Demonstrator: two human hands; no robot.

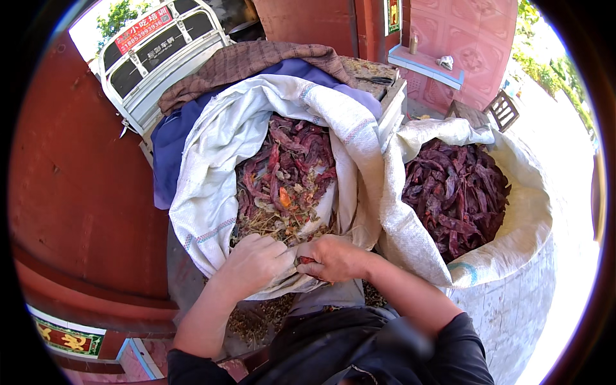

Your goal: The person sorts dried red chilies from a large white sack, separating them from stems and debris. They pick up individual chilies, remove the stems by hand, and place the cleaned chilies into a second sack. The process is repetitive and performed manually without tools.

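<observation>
A white woven sack [211, 144] with a rolled-down rim stands before me, holding dried red chili peppers [293, 144] above a layer of dry stems and leaf bits [269, 222]. An orange-red piece [285, 197] lies among them. At the near rim, my left hand [260, 262] has its fingers curled, and what lies under them is hidden. Beside it, almost touching, my right hand [332, 258] is closed on a dark red dried pepper [306, 260]. To the right, a second white woven sack [529, 202] holds dark, wrinkled dried peppers [457, 192].
Behind the front sack lie a blue cloth [168, 144] and a brown checked cloth [250, 57] on a cart with a metal frame [163, 57]. A dark tool [374, 80] rests on its boards. A wooden chair [503, 110] stands beyond the right sack. Plant debris [255, 317] litters the ground.
</observation>
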